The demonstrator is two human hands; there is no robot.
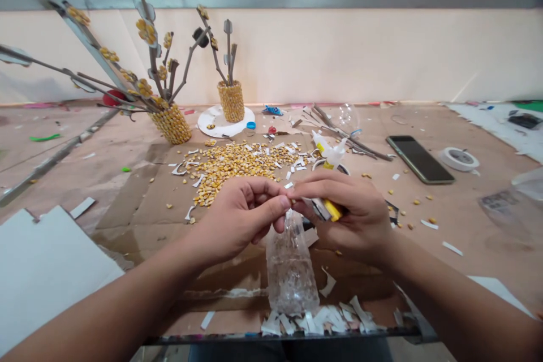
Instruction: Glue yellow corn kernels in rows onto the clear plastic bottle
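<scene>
My left hand (250, 212) is closed in a pinch, its thumb and forefinger meeting the fingertips of my right hand (354, 212). Whatever lies between those fingertips is too small to make out; a tiny white scrap (289, 185) shows just beyond them. Tucked in the curled fingers of my right hand is a yellow and silvery object (333, 210), mostly hidden. Below the hands lies a transparent plastic bottle (292, 277), its narrow end partly covered by my fingers. A pile of corn kernels (237, 167) spreads on the cardboard (139, 195) beyond my left hand.
Two kernel-covered pots (170, 123) (231, 102) hold branches at the back. White glue bottles (331, 150), sticks (326, 121), a phone (419, 158) and a tape roll (459, 158) lie right. White paper strips (322, 319) line the front edge; white sheets (51, 271) lie left.
</scene>
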